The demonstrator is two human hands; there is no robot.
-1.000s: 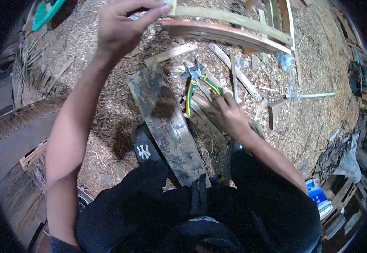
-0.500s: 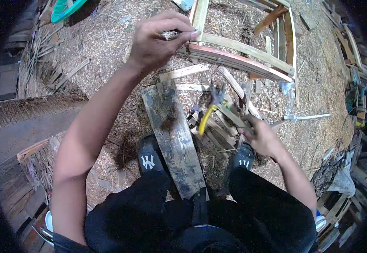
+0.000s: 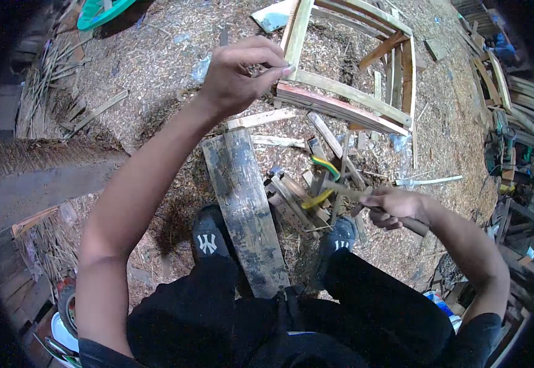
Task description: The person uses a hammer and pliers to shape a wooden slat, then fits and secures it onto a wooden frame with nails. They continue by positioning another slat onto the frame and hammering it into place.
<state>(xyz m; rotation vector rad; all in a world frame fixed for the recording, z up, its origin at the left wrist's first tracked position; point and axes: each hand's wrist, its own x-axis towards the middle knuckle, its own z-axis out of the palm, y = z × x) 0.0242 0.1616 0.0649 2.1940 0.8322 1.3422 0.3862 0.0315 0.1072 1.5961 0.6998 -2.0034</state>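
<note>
My left hand (image 3: 245, 73) is closed in a pinch at the near left corner of a wooden frame (image 3: 353, 95); whatever sits between the fingertips is too small to make out. My right hand (image 3: 396, 207) grips the wooden handle of a hammer (image 3: 356, 194), whose head is blurred by motion above the scrap wood. A tool with yellow and green handles (image 3: 325, 165), apparently pliers, lies on the scrap pieces (image 3: 291, 193) and is partly hidden by the hammer. Between my feet a worn plank (image 3: 245, 211) stretches away from me.
Wood shavings (image 3: 156, 80) cover the ground. A green basin (image 3: 104, 15) stands at the far left, and a thick beam (image 3: 52, 175) juts in below it. Stacked wood (image 3: 522, 116) lines the right side. Loose strips (image 3: 325, 138) lie before the frame.
My right hand has swung right and slightly down with the hammer, drawing it away from the frame. My left hand keeps its pinch at the corner. The view has shifted a little.
</note>
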